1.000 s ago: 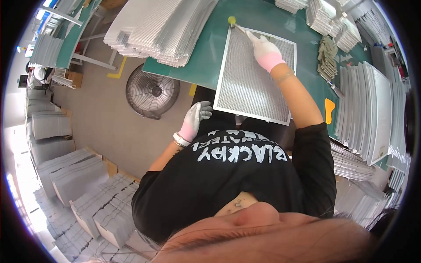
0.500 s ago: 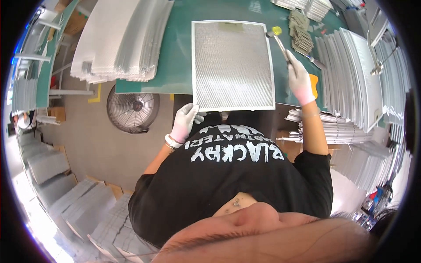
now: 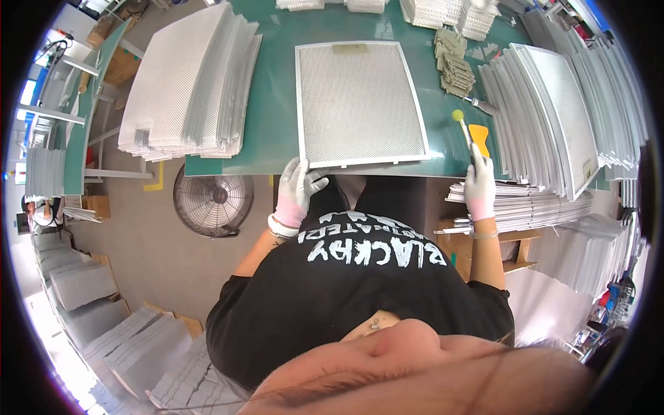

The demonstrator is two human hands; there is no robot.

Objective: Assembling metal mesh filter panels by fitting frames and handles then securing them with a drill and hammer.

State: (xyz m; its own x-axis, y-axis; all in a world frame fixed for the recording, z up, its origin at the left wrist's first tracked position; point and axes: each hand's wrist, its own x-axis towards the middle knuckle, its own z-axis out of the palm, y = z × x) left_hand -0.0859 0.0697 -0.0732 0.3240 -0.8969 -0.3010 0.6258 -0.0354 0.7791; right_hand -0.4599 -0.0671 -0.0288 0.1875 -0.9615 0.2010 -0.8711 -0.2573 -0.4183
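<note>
A rectangular metal mesh filter panel (image 3: 358,102) with a silver frame lies flat on the green table (image 3: 277,131). My left hand (image 3: 299,188), in a white and pink glove, grips the panel's near left corner at the table's front edge. My right hand (image 3: 478,187), gloved the same way, rests at the table edge to the panel's right. It holds a thin tool with a yellow-green ball tip (image 3: 459,119). An orange scraper (image 3: 478,137) lies just beyond that hand's fingers; whether the fingers touch it I cannot tell.
A tall stack of mesh sheets (image 3: 190,86) fills the table's left side, and framed panels (image 3: 553,117) lean in rows at the right. Small tan parts (image 3: 453,62) lie behind. A floor fan (image 3: 211,200) stands below the table. More stacks (image 3: 104,325) cover the floor at left.
My right hand came back from the panel's far corner to the table's near edge at the right. My left hand rose from my waist and took the panel's near left corner.
</note>
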